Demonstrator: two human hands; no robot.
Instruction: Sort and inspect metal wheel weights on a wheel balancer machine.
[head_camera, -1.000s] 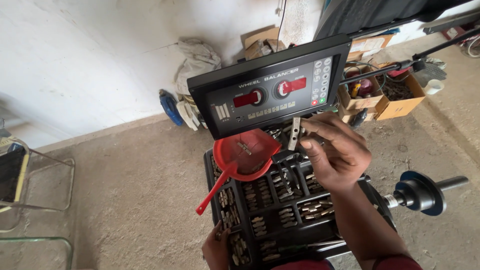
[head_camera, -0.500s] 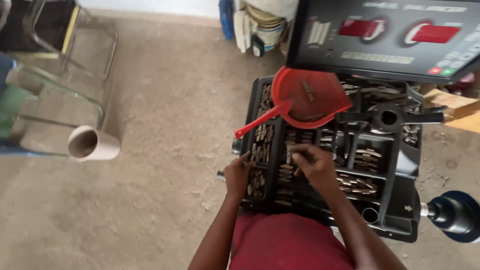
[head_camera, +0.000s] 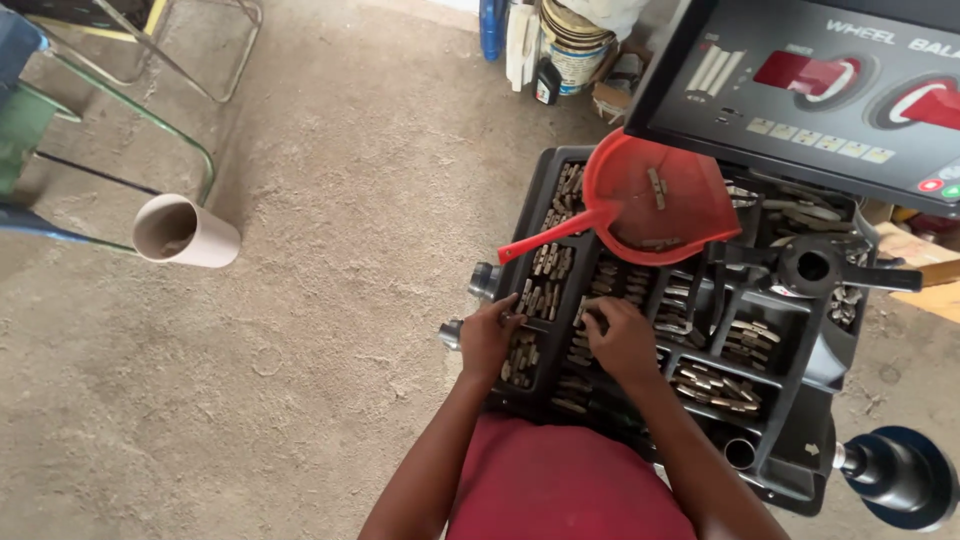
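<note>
Wheel weights (head_camera: 590, 340) fill the black tray (head_camera: 800, 385) compartments. Right hand (head_camera: 622, 340): fingers curled into a middle compartment, grip unclear. Left hand (head_camera: 490, 335): fingers bent over tray's left edge. Red scoop (head_camera: 660, 200) above.

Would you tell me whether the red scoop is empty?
Not empty: the red scoop holds a few small metal pieces, resting atop the black compartment tray.
</note>
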